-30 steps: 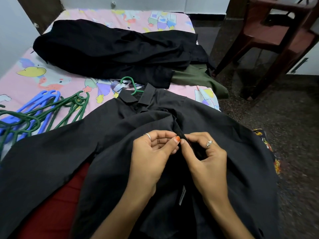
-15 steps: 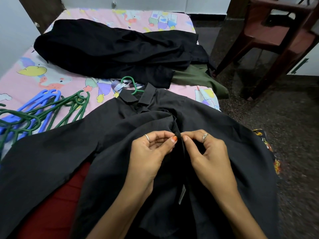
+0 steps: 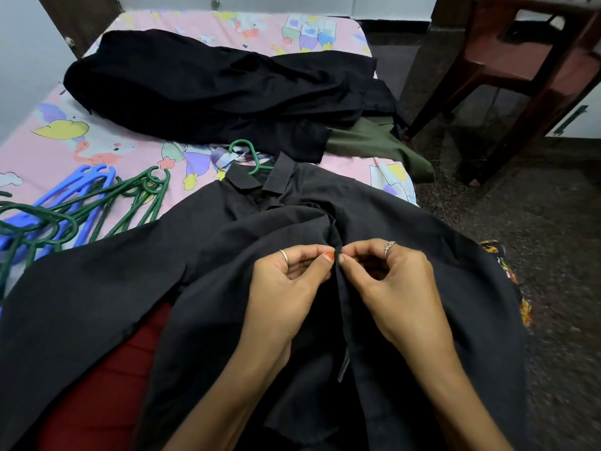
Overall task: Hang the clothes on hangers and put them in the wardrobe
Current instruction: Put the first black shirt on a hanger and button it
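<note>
Both hands (image 3: 338,275) shifted, pinching shirt (image 3: 195,255) placket.

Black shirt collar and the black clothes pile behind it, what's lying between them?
Head view: a green hanger hook over checked cloth, on the pink sheet.

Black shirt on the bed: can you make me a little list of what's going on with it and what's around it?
shirt: black shirt, spread flat on the bed, collar away from the person
hanger inside: green hook sticks out at the collar
left hand: pinches the front edge
right hand: pinches the other front edge
spare hangers: green and blue, heaped left of the shirt
other clothes: black pile, olive garment
</note>
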A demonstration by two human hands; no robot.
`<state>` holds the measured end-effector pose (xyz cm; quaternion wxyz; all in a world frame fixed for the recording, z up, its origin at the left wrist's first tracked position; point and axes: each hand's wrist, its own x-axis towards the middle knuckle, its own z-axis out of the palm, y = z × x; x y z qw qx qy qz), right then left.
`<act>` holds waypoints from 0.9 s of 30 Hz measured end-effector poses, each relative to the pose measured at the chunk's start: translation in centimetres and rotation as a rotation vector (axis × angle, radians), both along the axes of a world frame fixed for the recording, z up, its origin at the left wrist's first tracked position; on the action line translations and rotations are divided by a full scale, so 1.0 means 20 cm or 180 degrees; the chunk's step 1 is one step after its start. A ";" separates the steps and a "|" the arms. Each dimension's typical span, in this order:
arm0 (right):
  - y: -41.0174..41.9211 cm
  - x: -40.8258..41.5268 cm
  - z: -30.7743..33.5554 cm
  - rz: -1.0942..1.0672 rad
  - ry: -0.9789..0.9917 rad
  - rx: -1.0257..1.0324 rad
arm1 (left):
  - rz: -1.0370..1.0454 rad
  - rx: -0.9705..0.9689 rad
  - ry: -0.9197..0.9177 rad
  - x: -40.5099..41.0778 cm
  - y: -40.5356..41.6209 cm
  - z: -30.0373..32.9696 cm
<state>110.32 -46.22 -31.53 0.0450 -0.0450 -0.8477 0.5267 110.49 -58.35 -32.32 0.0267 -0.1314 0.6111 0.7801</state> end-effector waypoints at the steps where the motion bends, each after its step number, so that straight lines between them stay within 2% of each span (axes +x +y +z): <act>1: -0.01 0.00 0.00 -0.0018 0.0040 0.0012 | 0.0011 0.0025 0.0004 0.00 0.01 0.00; 4: -0.04 0.01 -0.02 -0.0101 0.0250 0.0053 | 0.0094 0.0087 0.0000 0.00 0.03 0.00; 8: -0.09 0.04 -0.08 -0.0275 0.0912 0.0540 | 0.0319 0.0135 -0.0081 -0.01 0.05 -0.01; 13: -0.13 0.05 -0.16 -0.0445 0.1652 0.0835 | 0.0577 0.0069 -0.0033 -0.02 0.06 -0.03; 17: -0.13 0.05 -0.18 -0.0491 0.1890 0.0740 | 0.0612 0.0083 0.0042 -0.02 0.06 -0.03; 20: -0.12 0.06 -0.17 -0.0402 0.1663 0.0203 | 0.0590 0.0036 0.0117 -0.03 0.06 -0.04; 27: -0.09 0.01 -0.08 -0.0232 -0.0187 -0.2128 | 0.0532 -0.0089 0.0283 -0.05 0.04 -0.04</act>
